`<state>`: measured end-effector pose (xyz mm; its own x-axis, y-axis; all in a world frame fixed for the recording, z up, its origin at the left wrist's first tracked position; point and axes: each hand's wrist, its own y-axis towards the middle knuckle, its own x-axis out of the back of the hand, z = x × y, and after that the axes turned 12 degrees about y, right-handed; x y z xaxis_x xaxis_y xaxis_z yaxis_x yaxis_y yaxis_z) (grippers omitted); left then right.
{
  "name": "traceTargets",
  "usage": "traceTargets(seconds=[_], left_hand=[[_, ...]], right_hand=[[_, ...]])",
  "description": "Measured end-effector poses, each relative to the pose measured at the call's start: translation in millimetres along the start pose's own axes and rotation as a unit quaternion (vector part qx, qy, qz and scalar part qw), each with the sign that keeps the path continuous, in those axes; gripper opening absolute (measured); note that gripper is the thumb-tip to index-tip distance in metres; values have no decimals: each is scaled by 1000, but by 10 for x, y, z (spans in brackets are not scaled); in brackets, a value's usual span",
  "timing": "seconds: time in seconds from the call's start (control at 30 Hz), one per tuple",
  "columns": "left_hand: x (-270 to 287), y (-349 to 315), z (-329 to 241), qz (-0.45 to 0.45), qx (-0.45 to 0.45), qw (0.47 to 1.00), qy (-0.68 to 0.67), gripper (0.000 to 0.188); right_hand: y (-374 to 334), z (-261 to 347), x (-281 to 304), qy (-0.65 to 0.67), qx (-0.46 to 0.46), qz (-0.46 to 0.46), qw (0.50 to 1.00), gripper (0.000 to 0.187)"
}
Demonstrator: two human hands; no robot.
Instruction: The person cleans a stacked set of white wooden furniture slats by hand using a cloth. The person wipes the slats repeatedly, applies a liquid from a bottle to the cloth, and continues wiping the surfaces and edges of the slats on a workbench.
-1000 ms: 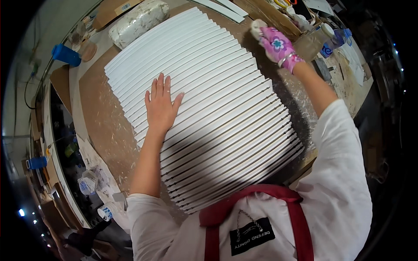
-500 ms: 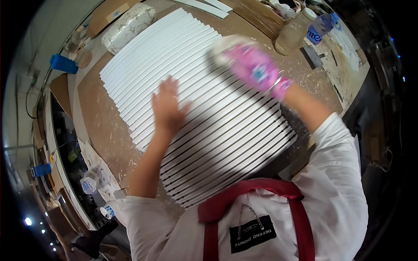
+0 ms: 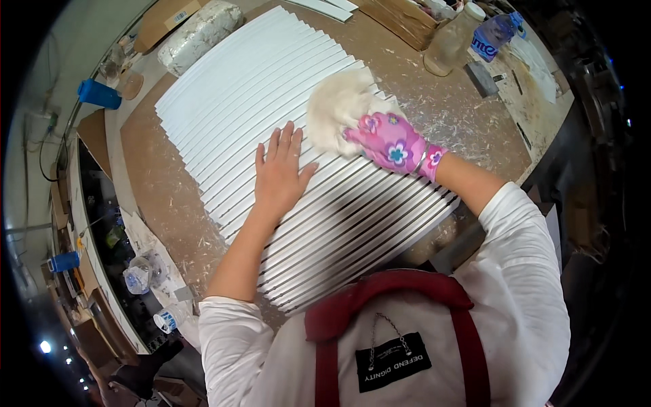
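Observation:
A large panel of white parallel slats (image 3: 251, 81) lies on the brown worktable, with dark gaps between many of the slats. My bare left hand (image 3: 282, 169) rests flat on the middle of the slats, fingers stretched out. My right hand (image 3: 392, 144), in a pink flowered glove, presses a cream cloth (image 3: 340, 108) onto the slats right of centre. The glove's fingers are partly sunk in the cloth's folds. A silver band circles the glove at the wrist.
A plastic-wrapped bundle (image 3: 200, 37) lies beyond the panel at the far left, near a blue cup (image 3: 99, 94). At the far right stand a cloudy bottle (image 3: 453, 42), a blue-labelled bottle (image 3: 498, 35) and a grey block (image 3: 481, 79). White scraps dot the worktable (image 3: 159, 159).
My right hand and the cloth have swept toward me and slightly right across the slats. My left hand has shifted a little right and stays flat.

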<state>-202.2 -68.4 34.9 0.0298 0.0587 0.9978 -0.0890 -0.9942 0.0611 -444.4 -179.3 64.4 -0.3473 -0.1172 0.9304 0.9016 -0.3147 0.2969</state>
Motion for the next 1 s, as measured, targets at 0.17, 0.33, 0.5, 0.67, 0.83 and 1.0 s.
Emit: traceTargets(seconds=[0.17, 0.33, 0.5, 0.67, 0.83, 1.0], left_hand=[[19, 57, -91, -5, -12, 1000, -10, 66], [-22, 4, -9, -24, -3, 1000, -1, 66], [113, -44, 175, -8, 30, 999, -34, 66], [180, -50, 962, -109, 184, 977, -5, 66], [-45, -37, 1336, -21, 277, 960, 36, 61], [-149, 20, 1299, -43, 244, 965, 83, 59]], right_hand=[[-969, -1170, 148, -45, -285, -6, 958, 36], [-187, -227, 176, -283, -66, 95, 952, 27], [-279, -521, 172, 84, -242, -42, 966, 25], [-296, -1670, -64, 366, -326, -318, 812, 29], [261, -1724, -228, 333, -416, -239, 812, 38], [428, -1564, -254, 360, -462, -108, 803, 44]])
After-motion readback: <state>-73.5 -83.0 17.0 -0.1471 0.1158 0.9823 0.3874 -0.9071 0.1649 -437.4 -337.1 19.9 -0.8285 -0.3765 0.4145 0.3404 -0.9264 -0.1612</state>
